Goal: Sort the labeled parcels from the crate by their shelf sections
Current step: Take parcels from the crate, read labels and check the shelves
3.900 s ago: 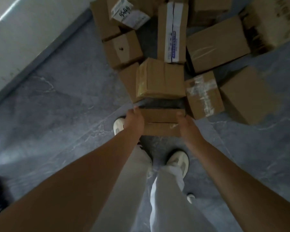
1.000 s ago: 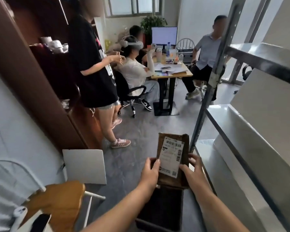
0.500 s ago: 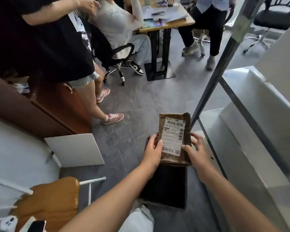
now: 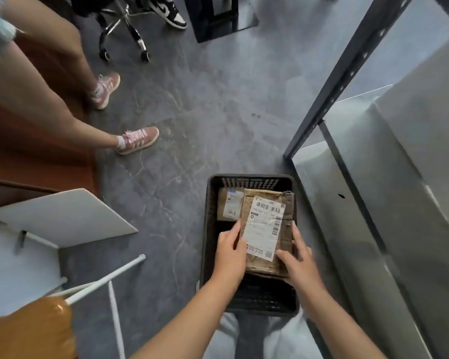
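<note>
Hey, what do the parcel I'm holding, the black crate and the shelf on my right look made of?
Parcel: brown cardboard, matte and creased, with a white paper label. Crate: probably black moulded plastic, given its slotted walls. Shelf: seemingly grey painted metal; its post has punched holes.

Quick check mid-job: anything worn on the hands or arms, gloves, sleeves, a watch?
No. The left hand and right hand are bare: no gloves, rings or watch visible. The left forearm and right forearm are bare too; no sleeve shows.
</note>
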A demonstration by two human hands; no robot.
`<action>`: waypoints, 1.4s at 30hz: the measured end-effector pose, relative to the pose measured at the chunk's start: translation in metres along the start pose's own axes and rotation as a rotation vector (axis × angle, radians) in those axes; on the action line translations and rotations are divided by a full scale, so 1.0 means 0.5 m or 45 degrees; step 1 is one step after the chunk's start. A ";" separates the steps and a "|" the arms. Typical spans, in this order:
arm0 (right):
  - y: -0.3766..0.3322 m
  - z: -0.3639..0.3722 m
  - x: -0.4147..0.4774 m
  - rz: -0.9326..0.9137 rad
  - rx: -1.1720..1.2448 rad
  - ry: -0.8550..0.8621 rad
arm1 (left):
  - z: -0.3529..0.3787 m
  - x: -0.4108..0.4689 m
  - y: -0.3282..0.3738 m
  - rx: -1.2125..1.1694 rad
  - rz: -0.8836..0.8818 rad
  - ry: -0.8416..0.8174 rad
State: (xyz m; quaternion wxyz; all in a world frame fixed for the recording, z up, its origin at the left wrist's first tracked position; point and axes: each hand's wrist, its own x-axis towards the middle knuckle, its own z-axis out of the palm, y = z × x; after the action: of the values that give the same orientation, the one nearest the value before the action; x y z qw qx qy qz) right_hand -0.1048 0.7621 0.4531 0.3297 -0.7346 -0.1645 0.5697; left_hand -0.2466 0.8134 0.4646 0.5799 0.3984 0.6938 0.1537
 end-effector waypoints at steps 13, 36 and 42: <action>0.345 0.029 0.443 0.135 -0.258 0.007 | 0.238 0.412 -0.331 -0.298 -0.324 0.014; 0.411 0.090 0.714 0.081 -0.624 -0.286 | 0.293 0.584 -0.429 0.425 -0.112 -0.028; 0.220 0.105 0.586 -0.155 -0.810 -0.300 | 0.234 0.478 -0.266 0.505 -0.082 -0.096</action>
State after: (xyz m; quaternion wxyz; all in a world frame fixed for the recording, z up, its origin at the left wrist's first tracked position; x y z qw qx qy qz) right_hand -0.0823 0.8788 0.1587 0.0964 -0.7186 -0.4144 0.5501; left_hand -0.1904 0.8745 0.1787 0.5204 0.4880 0.7005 -0.0196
